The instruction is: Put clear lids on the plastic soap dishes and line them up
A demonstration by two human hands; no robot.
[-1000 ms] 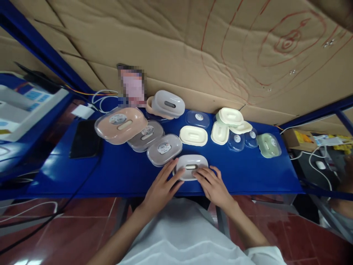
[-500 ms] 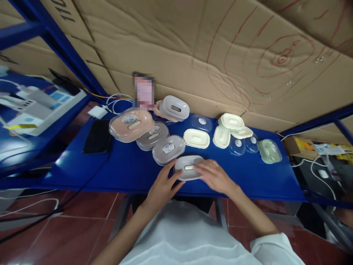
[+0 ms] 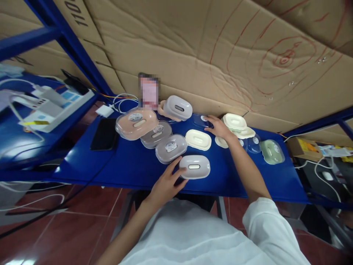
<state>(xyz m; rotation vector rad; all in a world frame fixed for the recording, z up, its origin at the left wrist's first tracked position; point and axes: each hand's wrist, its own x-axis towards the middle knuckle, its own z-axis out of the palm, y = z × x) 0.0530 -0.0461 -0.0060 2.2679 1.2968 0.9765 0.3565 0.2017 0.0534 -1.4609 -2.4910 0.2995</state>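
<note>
At the left end of the blue tabletop (image 3: 132,163) lies a black phone (image 3: 104,134), with blue surface running from it down to the front edge. Next, a peach box (image 3: 129,129) partly hides a lidded grey tub (image 3: 157,138), and a second grey tub (image 3: 171,151) lies just to the right and nearer the front. Behind them a grey cover (image 3: 178,110) is close to the cardboard (image 3: 193,55)

The left hand (image 3: 166,185) comes in over the front edge, thumb and fingers spread around the left end of the grey box (image 3: 202,170); it touches there, but I cannot tell whether it grips. That box lies near the front edge, before the cream tray (image 3: 198,140), with a narrow blue band in front and wider room to its right. Its long axis runs left to right, about parallel to the front edge

At the back, the clear lid (image 3: 199,120) points roughly the same way. The right hand (image 3: 217,127) is at its right end, thumb and fingers apart; contact is unclear. Its forearm passes before the cream stack (image 3: 234,121); farther right is a green box (image 3: 271,151)
</note>
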